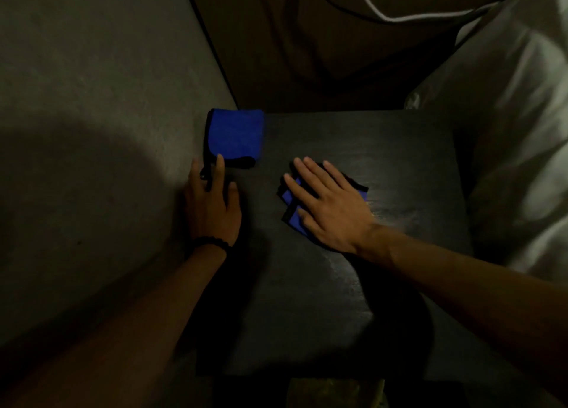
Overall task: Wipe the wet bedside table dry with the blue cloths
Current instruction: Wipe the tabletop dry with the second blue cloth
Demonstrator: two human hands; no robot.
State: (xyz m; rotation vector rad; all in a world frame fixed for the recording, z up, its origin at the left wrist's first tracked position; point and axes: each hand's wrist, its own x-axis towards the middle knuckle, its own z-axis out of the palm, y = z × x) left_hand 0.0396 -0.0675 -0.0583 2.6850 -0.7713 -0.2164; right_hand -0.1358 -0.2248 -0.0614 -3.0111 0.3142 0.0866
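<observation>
The dark bedside table [353,284] fills the middle of the view, with faint wet streaks to the right of centre. A folded blue cloth with black trim [235,135] lies at the table's back left corner. My left hand [213,206] rests at the table's left edge with straight fingers, its index fingertip touching that cloth's near edge. A second blue cloth [292,197] lies near the table's middle. My right hand [325,203] presses flat on it with fingers spread and covers most of it.
A grey wall [92,131] runs close along the table's left side. White bedding [516,115] bulges against the table's right side. A white cable [399,17] hangs in the dark gap behind the table.
</observation>
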